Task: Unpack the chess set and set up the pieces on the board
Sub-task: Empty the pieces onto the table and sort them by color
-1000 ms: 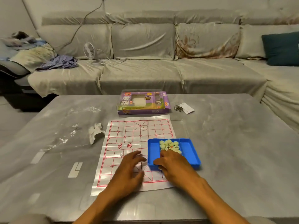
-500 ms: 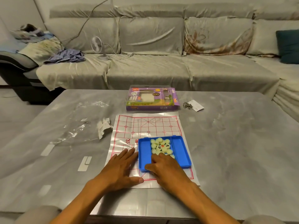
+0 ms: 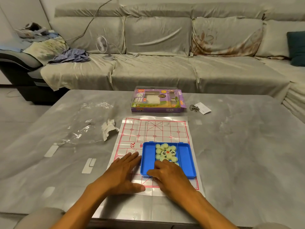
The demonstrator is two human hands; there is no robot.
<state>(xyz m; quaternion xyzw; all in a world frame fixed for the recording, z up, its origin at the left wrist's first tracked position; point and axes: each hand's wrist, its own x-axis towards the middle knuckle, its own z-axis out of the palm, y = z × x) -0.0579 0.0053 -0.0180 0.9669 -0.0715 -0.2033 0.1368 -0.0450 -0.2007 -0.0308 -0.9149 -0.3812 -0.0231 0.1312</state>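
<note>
Your left hand [image 3: 123, 173] lies flat, fingers straight, on the paper board [image 3: 155, 129]. Your right hand [image 3: 170, 175] reaches into the blue tray [image 3: 185, 156], its grip hidden, touching the pale pieces [image 3: 166, 152]. The tray sits on the board, on the surface [image 3: 247, 146].

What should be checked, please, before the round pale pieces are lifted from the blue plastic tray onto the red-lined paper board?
1. Red-lined paper board unfolded and flat on the grey table: ok.
2. Left hand flat on the board, steadying it: ok.
3. Round pale pieces within reach in the blue plastic tray's middle compartment: ok.
4. Board free of clutter: not ok, the tray sits on its near half.
5. Right hand holding a piece: cannot tell, fingertips hidden.
6. Purple cardboard box off the board: ok.
</note>
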